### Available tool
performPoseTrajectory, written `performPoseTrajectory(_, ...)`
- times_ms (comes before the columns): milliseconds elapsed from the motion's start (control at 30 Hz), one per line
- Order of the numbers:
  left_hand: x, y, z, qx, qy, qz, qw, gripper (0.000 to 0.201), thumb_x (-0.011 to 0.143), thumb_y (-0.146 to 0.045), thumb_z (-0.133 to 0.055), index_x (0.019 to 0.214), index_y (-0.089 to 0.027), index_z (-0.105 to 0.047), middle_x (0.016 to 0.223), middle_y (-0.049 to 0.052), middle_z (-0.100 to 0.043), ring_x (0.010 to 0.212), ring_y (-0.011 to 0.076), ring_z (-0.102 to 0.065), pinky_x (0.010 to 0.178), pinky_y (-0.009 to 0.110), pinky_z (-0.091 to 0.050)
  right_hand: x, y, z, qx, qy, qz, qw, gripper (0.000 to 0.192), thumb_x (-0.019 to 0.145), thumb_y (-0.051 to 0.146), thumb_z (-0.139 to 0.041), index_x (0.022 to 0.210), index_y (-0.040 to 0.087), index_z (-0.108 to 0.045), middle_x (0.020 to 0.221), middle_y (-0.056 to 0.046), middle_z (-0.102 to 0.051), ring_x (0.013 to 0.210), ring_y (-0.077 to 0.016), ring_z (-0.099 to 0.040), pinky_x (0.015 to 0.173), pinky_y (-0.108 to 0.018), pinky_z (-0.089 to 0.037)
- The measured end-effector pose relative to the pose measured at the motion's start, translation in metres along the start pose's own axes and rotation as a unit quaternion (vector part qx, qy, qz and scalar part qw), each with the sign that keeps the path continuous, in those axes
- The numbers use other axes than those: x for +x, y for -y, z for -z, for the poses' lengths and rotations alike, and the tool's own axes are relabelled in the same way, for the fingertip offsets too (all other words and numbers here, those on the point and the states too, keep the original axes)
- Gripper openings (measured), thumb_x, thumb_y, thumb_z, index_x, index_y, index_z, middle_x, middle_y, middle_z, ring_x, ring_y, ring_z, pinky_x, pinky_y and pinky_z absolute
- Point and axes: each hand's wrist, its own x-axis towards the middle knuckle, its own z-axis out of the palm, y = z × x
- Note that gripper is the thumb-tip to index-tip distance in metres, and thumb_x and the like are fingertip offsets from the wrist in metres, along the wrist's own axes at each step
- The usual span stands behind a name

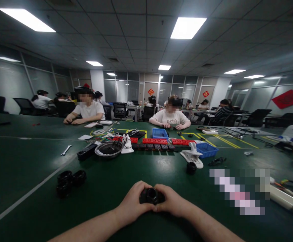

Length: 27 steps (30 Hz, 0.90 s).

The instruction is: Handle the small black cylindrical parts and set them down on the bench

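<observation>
A black round part with a hollow centre point(152, 194) is held low in the middle of the head view, above the green table. My left hand point(134, 202) wraps round its left side, and my right hand point(171, 201) closes on the right side. Both thumbs meet at the near edge, so the fingers hide much of its outer surface. Three similar black round parts point(79, 177) sit in a cluster to the left. Another black round part point(191, 168) lies to the right, by a white clip-shaped base point(192, 154).
Across the green table point(106, 208) lie a wrench point(66, 150), a metal bowl point(103, 155) with dark pieces, red socket strips point(154, 140), and blue bins point(207, 155) point(160, 130). A cream cylindrical tool point(284, 199) is at right. Two people sit opposite.
</observation>
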Motion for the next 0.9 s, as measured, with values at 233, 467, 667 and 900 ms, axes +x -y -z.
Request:
performPoseTrajectory(233,-0.005,-0.001,-0.007,0.054,-0.065,0.031,0.996,0.031,0.059,-0.021,-0.068,0.085,-0.018,-0.053,0.085,0.001,-0.051,0.081,0.0188,-0.047,0.070,0.027,-0.038,-0.006,0.015,-0.016,-0.195,-0.113,-0.040,0.973,0.046,0.052,0.050,-0.068,0.077,0.015,-0.050,0.077,-0.003,-0.055,0.071,-0.0192,-0.048,0.062,-0.028,-0.033)
performPoseTrajectory(467,-0.006,-0.003,0.002,0.022,0.012,-0.019,0.999,0.037,0.066,-0.020,-0.063,0.101,-0.023,-0.053,0.095,0.002,-0.053,0.090,0.0194,-0.047,0.077,0.028,-0.037,-0.013,0.014,0.006,-0.039,0.018,0.063,0.997,0.047,0.059,0.020,-0.068,0.103,0.019,-0.052,0.094,-0.002,-0.055,0.085,-0.0184,-0.049,0.072,-0.028,-0.037)
performPoseTrajectory(667,-0.003,-0.003,0.000,0.012,0.032,-0.013,0.999,0.034,0.066,-0.020,-0.062,0.099,-0.023,-0.054,0.092,0.002,-0.053,0.087,0.0189,-0.048,0.075,0.027,-0.038,-0.008,0.004,0.010,-0.012,0.018,0.042,0.999,0.028,0.057,0.018,-0.071,0.082,0.015,-0.057,0.074,0.002,-0.052,0.067,-0.0123,-0.047,0.058,-0.021,-0.036)
performPoseTrajectory(900,0.002,-0.004,-0.001,0.015,0.036,0.015,0.999,0.027,0.067,-0.024,-0.061,0.093,-0.021,-0.053,0.090,0.002,-0.053,0.085,0.0199,-0.050,0.072,0.029,-0.040,-0.007,0.006,-0.002,-0.148,-0.039,0.005,0.988,0.045,0.052,0.051,-0.069,0.077,0.016,-0.052,0.071,0.001,-0.052,0.062,-0.0130,-0.046,0.052,-0.021,-0.032)
